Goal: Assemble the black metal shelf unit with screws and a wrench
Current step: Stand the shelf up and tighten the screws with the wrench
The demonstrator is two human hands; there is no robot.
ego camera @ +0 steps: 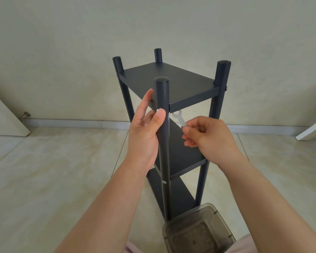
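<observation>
Tiled floor (44, 170) under your black shelf unit (169, 79); your left hand (144, 132) loosely grips the near post (162, 99), your right hand (208, 137), at 3 o'clock, pinches a small wrench (179, 118).

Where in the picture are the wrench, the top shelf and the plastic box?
wrench (179, 119): head view, on its pale shank just above the right hand's fingertips.
top shelf (169, 77): head view, on the bare middle of its flat panel.
plastic box (188, 217): head view, on its smoky near-left rim.
</observation>
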